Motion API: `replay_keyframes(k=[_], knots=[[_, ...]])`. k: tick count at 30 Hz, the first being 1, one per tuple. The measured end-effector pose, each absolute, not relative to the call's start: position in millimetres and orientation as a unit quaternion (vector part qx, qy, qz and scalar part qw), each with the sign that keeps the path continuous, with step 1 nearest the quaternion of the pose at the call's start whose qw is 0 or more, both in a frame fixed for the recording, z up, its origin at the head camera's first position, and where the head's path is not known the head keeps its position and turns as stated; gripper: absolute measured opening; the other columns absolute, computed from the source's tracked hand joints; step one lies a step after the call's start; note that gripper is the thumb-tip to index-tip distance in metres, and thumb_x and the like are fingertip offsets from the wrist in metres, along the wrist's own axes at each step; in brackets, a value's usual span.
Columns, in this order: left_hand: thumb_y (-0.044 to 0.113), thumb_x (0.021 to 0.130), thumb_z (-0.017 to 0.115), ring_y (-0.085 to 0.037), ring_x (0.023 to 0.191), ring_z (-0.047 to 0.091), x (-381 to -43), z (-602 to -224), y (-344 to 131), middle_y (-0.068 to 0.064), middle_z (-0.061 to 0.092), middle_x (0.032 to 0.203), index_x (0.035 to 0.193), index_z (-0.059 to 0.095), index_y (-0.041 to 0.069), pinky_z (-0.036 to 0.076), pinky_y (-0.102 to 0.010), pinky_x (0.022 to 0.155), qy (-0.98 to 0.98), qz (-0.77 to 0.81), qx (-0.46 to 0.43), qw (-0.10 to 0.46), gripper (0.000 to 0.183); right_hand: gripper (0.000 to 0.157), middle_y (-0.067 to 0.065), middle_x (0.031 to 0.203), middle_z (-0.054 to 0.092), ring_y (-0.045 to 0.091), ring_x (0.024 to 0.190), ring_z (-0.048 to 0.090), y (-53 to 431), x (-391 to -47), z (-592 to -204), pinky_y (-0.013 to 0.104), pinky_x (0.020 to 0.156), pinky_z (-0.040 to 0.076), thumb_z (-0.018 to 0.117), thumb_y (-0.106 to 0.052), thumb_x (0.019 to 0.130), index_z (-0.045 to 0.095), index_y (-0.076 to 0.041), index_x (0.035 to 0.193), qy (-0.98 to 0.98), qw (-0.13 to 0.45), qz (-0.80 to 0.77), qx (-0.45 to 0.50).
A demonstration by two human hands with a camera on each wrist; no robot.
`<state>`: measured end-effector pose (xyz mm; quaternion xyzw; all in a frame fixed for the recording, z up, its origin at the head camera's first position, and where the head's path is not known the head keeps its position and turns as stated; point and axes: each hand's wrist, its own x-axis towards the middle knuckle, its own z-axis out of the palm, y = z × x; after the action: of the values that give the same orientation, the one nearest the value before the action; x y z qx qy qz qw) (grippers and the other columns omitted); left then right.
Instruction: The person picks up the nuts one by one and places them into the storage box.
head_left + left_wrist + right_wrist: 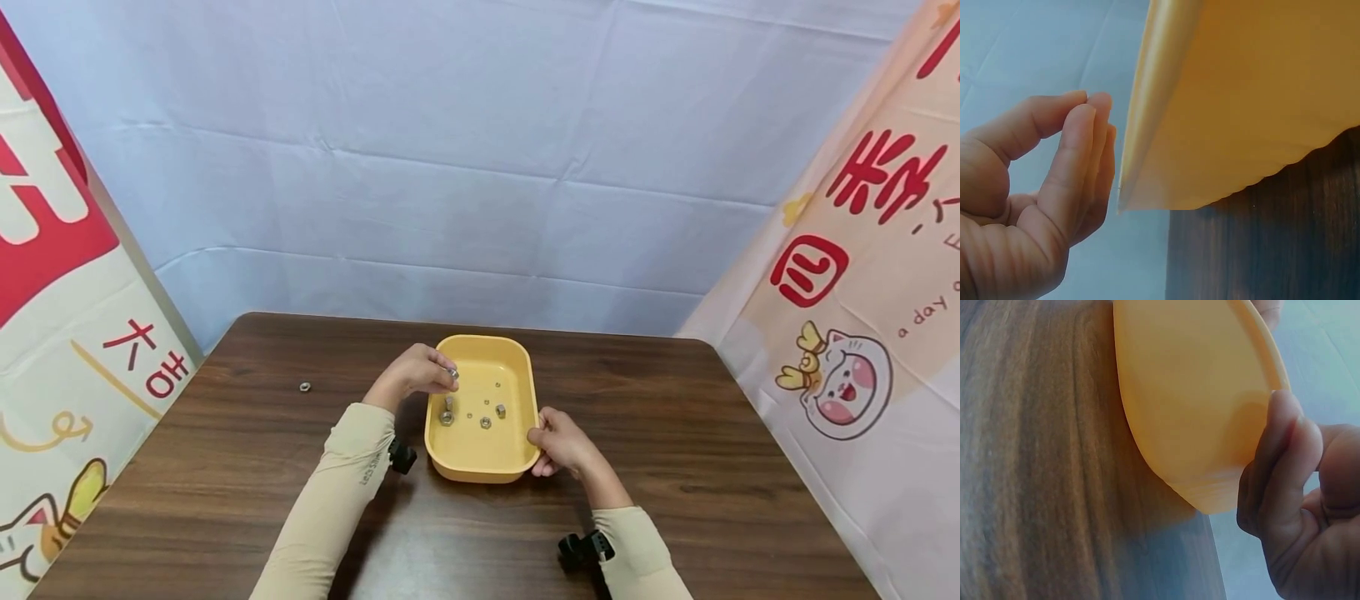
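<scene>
A yellow rectangular tray (487, 462) stands on the wooden table with several metal nuts inside, among them a large hex nut (447, 418) near its left wall. My left hand (423, 372) is over the tray's left rim, pinching a small silver nut (453, 373) at the fingertips. In the left wrist view the thumb and fingertips meet beside the tray's wall, and the nut is hidden there. On the other side, my right hand (562, 443) grips the tray's right rim near the front corner, thumb over the edge and fingers against the outer wall.
One loose nut (305, 387) lies on the dark brown table (660, 433), left of the tray. Behind the table hangs a pale cloth (450, 208), with printed banners at both sides.
</scene>
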<state>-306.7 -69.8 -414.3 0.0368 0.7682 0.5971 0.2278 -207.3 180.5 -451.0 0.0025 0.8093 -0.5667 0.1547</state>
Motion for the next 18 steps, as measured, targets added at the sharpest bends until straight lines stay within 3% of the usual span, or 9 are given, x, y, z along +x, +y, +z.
replay_keyframes(k=[7, 10, 15, 18], knots=[[-0.010, 0.074, 0.069, -0.023, 0.070, 0.065, -309.5, -411.2, -60.8, -0.015, 0.063, 0.086, 0.091, 0.064, -0.006, 0.056, -0.034, 0.067, 0.810, 0.535, 0.060, 0.235, 0.018, 0.007, 0.018, 0.056, 0.058, 0.017, 0.039, 0.056, 180.7, -207.9, -451.9, 0.026, 0.034, 0.046, 0.044, 0.003, 0.082, 0.038, 0.000, 0.083, 0.808, 0.154, -0.568, 0.004], [-0.010, 0.074, 0.067, -0.019, 0.063, 0.063, -310.0, -406.7, -56.8, -0.012, 0.063, 0.082, 0.078, 0.064, -0.004, 0.056, -0.034, 0.065, 0.834, 0.493, 0.077, 0.235, 0.008, 0.007, 0.017, 0.056, 0.057, 0.017, 0.039, 0.056, 180.8, -207.9, -452.0, 0.026, 0.034, 0.046, 0.044, 0.003, 0.082, 0.037, 0.000, 0.083, 0.807, 0.155, -0.569, 0.003], [-0.010, 0.073, 0.065, -0.012, 0.047, 0.052, -313.2, -401.4, -47.5, -0.008, 0.062, 0.067, 0.058, 0.055, 0.006, 0.055, -0.034, 0.061, 0.869, 0.425, 0.096, 0.234, 0.024, 0.007, 0.017, 0.056, 0.057, 0.016, 0.039, 0.056, 180.9, -207.5, -451.8, 0.025, 0.035, 0.046, 0.044, 0.003, 0.082, 0.038, 0.000, 0.083, 0.807, 0.152, -0.570, 0.001], [-0.010, 0.073, 0.066, -0.008, 0.040, 0.039, -315.8, -398.2, -40.8, -0.001, 0.049, 0.054, 0.053, 0.049, 0.010, 0.044, -0.025, 0.046, 0.885, 0.385, 0.103, 0.241, 0.033, 0.006, 0.016, 0.056, 0.058, 0.016, 0.039, 0.056, 181.2, -207.3, -451.5, 0.026, 0.035, 0.047, 0.044, 0.003, 0.082, 0.038, 0.000, 0.083, 0.808, 0.150, -0.570, 0.000]])
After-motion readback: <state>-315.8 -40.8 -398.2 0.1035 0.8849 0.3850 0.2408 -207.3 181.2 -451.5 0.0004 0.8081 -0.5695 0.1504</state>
